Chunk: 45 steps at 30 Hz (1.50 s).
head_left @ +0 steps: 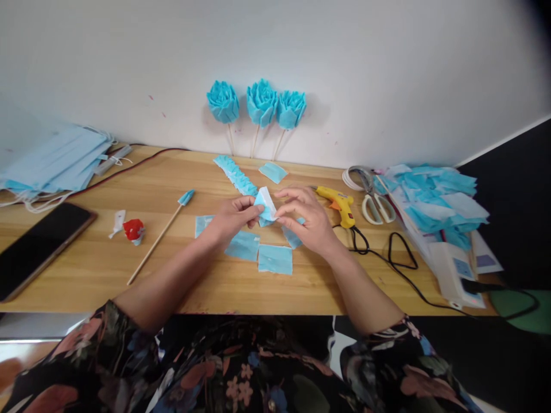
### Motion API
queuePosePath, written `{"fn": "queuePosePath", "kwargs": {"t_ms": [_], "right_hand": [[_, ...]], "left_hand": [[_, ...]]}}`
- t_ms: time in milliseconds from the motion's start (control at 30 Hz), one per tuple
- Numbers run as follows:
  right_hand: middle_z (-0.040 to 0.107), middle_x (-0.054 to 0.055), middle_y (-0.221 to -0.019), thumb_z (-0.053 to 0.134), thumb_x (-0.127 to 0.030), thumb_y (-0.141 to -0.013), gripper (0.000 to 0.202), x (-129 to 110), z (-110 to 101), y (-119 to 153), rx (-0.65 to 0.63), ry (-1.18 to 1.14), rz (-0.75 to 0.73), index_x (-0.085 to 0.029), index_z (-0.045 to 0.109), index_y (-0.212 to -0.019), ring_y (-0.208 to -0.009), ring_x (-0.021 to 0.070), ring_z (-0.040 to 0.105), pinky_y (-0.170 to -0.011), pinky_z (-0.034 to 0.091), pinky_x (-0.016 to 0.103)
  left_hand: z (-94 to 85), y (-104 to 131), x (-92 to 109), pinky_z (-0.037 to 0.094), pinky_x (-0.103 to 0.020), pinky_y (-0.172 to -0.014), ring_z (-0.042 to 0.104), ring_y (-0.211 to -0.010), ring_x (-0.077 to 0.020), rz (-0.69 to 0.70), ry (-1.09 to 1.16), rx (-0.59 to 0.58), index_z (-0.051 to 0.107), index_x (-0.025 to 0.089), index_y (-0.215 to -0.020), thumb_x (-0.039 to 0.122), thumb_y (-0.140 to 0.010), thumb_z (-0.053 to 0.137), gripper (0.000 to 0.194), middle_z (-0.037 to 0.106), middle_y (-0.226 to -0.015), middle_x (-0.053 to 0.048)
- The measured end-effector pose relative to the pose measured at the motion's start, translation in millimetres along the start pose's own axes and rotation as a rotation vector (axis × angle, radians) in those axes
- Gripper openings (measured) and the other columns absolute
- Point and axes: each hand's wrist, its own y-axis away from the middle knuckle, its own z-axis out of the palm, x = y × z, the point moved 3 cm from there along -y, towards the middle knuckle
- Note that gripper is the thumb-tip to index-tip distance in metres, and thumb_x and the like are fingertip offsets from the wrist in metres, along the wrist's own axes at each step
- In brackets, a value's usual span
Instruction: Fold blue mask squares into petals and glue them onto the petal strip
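Observation:
Between my hands is a small blue-and-white piece of fabric (266,205), partly folded. My left hand (236,217) pinches its left side between thumb and fingers. At its right edge my right hand (305,218) holds the white part with thumb and index finger, the other fingers bent above. Flat blue pieces lie around and below the hands, among them one at the front (275,259) and one left of it (242,245). Behind the hands lies a row of folded blue pieces (235,174), with a single blue piece (272,171) to its right.
Three blue flowers on sticks (262,103) lean on the wall. Left: masks (55,160), phone (43,244), red item (134,229), blue-tipped stick (159,238). Right: yellow glue gun (338,205) with black cord, scissors (376,207), blue scrap pile (439,201), white power box (456,275).

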Motion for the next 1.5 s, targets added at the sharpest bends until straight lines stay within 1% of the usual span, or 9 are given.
{"fn": "queuePosePath", "kwargs": {"t_ms": [233,367,467,667,967,1100,1333,1400,1500], "right_hand": [[0.070,0.003,-0.122,0.064,-0.028,-0.094,0.005,3.1,1.3,0.4,0.005,-0.048,0.051,-0.028,0.067,-0.091,-0.117,0.0256,0.063,-0.102,0.047,0.050],[0.070,0.003,-0.121,0.064,-0.029,-0.093,0.005,2.0,2.0,0.1,0.010,-0.059,0.099,-0.028,0.067,-0.089,-0.115,0.0260,0.064,-0.102,0.047,0.052],[0.071,0.002,-0.119,0.065,-0.027,-0.091,0.004,-1.1,0.4,0.2,0.017,-0.064,0.074,-0.029,0.067,-0.088,-0.114,0.0257,0.065,-0.102,0.048,0.052],[0.067,0.003,-0.130,0.056,-0.022,-0.094,0.019,1.6,-5.0,2.8,0.083,-0.171,0.102,-0.031,0.066,-0.107,-0.125,0.0255,0.061,-0.108,0.047,0.053],[0.064,0.001,-0.133,0.059,-0.013,-0.089,0.031,1.1,1.9,1.8,0.037,0.010,0.023,-0.036,0.069,-0.108,-0.126,0.0277,0.057,-0.105,0.047,0.056],[0.062,0.000,-0.136,0.066,-0.015,-0.088,0.027,1.5,5.0,1.7,-0.001,0.015,-0.028,-0.037,0.072,-0.103,-0.128,0.0277,0.054,-0.098,0.052,0.052],[0.065,0.000,-0.130,0.065,-0.022,-0.091,0.015,0.3,5.8,0.0,0.002,0.015,-0.022,-0.034,0.073,-0.091,-0.126,0.0274,0.055,-0.099,0.051,0.053],[0.065,0.001,-0.131,0.064,-0.026,-0.091,0.013,-2.8,3.3,0.4,-0.004,-0.011,-0.023,-0.035,0.073,-0.095,-0.127,0.0277,0.055,-0.103,0.050,0.055],[0.061,0.000,-0.142,0.059,-0.035,-0.094,0.026,-5.9,-1.5,2.4,-0.047,-0.121,0.001,-0.037,0.069,-0.118,-0.134,0.0292,0.053,-0.113,0.042,0.059]], "left_hand": [[2.3,2.6,5.7,0.032,-0.026,-0.057,0.041,-0.054,-0.0095,0.055,-0.096,-0.006,0.058,0.018,-0.063,0.038,-0.077,0.070,0.027,0.051,-0.056,0.003],[2.8,2.7,5.6,0.034,-0.026,-0.057,0.042,-0.055,-0.0096,0.049,-0.080,-0.005,0.059,0.019,-0.064,0.037,-0.077,0.071,0.025,0.052,-0.058,0.002],[1.4,1.6,4.3,0.036,-0.026,-0.058,0.045,-0.056,-0.0099,0.041,-0.039,0.022,0.060,0.018,-0.066,0.036,-0.077,0.072,0.024,0.054,-0.059,0.002],[-0.7,0.3,0.6,0.036,-0.026,-0.058,0.047,-0.056,-0.0094,0.025,0.042,0.029,0.061,0.017,-0.067,0.036,-0.077,0.074,0.024,0.055,-0.060,0.001],[-1.3,-2.4,-5.3,0.038,-0.025,-0.058,0.048,-0.056,-0.0090,0.020,0.138,-0.027,0.062,0.017,-0.068,0.035,-0.080,0.075,0.025,0.056,-0.060,0.001],[-0.5,-2.9,-7.1,0.038,-0.025,-0.058,0.048,-0.055,-0.0084,0.014,0.136,-0.048,0.062,0.017,-0.068,0.035,-0.079,0.075,0.026,0.056,-0.061,0.001],[-0.1,-2.6,-9.9,0.039,-0.024,-0.058,0.049,-0.056,-0.0087,0.004,0.118,-0.061,0.063,0.017,-0.070,0.039,-0.081,0.074,0.027,0.057,-0.064,0.001],[-0.5,-1.9,-8.7,0.038,-0.024,-0.058,0.048,-0.056,-0.0085,0.004,0.091,-0.047,0.064,0.017,-0.071,0.039,-0.079,0.076,0.027,0.057,-0.064,0.002],[-0.3,-0.8,-5.6,0.037,-0.024,-0.057,0.047,-0.057,-0.0084,0.000,0.053,-0.034,0.063,0.016,-0.071,0.040,-0.076,0.076,0.027,0.056,-0.065,0.002]]}}
